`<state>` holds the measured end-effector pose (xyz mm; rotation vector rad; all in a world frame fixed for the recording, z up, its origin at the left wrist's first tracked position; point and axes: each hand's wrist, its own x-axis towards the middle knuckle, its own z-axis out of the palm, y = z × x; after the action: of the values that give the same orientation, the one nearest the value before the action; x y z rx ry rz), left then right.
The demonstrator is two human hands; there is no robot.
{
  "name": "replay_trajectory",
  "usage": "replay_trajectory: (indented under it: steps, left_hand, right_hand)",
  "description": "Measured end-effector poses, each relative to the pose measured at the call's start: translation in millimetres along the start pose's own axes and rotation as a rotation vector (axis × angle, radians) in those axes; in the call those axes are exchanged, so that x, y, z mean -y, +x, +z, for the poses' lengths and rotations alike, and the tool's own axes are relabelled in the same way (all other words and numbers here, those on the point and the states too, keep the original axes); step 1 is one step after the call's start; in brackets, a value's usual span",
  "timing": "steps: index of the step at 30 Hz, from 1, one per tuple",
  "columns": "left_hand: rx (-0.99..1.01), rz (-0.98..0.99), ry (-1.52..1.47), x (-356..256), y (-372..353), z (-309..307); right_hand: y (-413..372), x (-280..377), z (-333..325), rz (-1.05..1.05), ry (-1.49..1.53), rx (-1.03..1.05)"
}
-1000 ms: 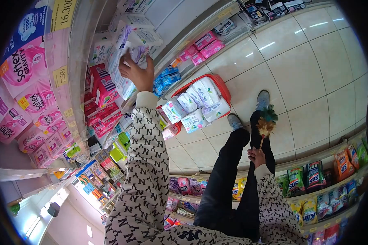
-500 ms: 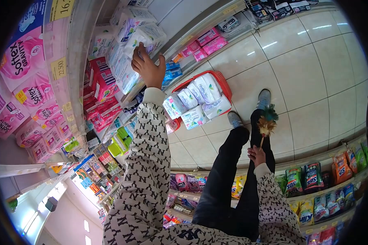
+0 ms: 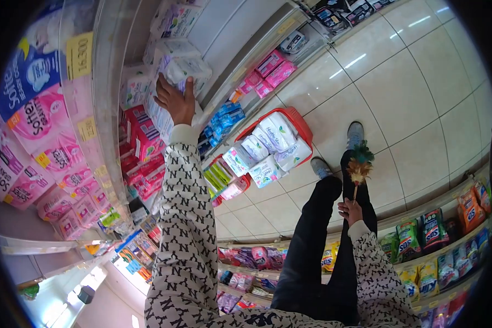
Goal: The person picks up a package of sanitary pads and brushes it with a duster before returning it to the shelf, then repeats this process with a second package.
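Observation:
My left hand [image 3: 175, 101] reaches into the shelf at the upper left, thumb apart from the fingers, against or just over white plastic-wrapped packs [image 3: 185, 68]. Whether its fingertips touch them is hard to tell. Below and beside it lie pink-red packs [image 3: 142, 128] on the same shelf. Near my leg, my right hand [image 3: 350, 210] is closed round the thin handle of a feather duster [image 3: 359, 164], whose green and tan feathers point away from me. On the floor between my hands, a red basket [image 3: 303, 124] holds several white packs [image 3: 276, 133].
A second red container [image 3: 245, 185] with green and pink packs stands beside the basket. Pink Softex packs [image 3: 44, 120] fill the shelf at far left. Lower shelves hold blue packs [image 3: 224, 121] and pink boxes [image 3: 273, 68]. Behind my legs runs a shelf of colourful pouches [image 3: 409, 238].
My left hand has shifted left and slightly down in view, staying at the white packs. The view has turned a little, showing more of the second container. My right hand still holds the duster.

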<state>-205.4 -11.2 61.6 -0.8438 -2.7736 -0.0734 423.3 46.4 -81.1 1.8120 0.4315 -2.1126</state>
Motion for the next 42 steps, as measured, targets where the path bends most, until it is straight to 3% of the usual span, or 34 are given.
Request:
replay_trajectory:
  steps: [2,4,9,18,25,30,32,35,38,40,42]
  left_hand:
    - [0.073,0.002,-0.004,8.2,1.7,1.7]
    - [-0.012,0.142,0.067,14.8,2.8,0.9]
    - [0.022,0.218,0.148,20.5,0.5,-11.3]
    - [0.011,0.209,0.132,27.3,8.1,-9.0]
    - [-0.264,0.276,0.143,29.3,20.5,-18.8]
    - [-0.301,0.359,0.1,49.4,31.9,-26.4]
    - [-0.286,0.337,-0.009,33.5,20.8,-40.0]
    - [-0.546,0.153,-0.357,9.0,-8.7,-40.2]
    - [-0.398,0.272,-0.305,-1.6,-84.6,-35.6]
    - [0.071,0.498,-0.417,-5.6,-146.0,-32.8]
    - [0.183,0.425,-0.463,-26.4,-205.4,-5.3]
  right_hand:
    - [0.7,-1.7,-0.9,0.01,0.006,-0.009]
    - [0.3,-1.2,-1.4,0.007,0.03,-0.013]
    - [-3.6,-0.4,2.0,0.001,0.066,-0.028]
    - [-7.3,-2.5,5.9,-0.007,0.109,-0.02]
    - [-7.3,-6.9,10.6,-0.017,0.073,-0.019]
    - [1.3,-19.7,5.1,-0.02,0.092,-0.024]
    - [-5.4,-16.2,8.9,-0.039,0.077,-0.015]
    - [-9.6,-14.9,15.2,-0.029,0.057,-0.032]
    - [-11.2,-19.2,17.1,-0.036,0.037,-0.036]
    - [-14.5,-20.3,19.6,-0.042,0.014,-0.037]
    - [-14.7,-19.8,21.6,-0.046,-0.018,-0.043]
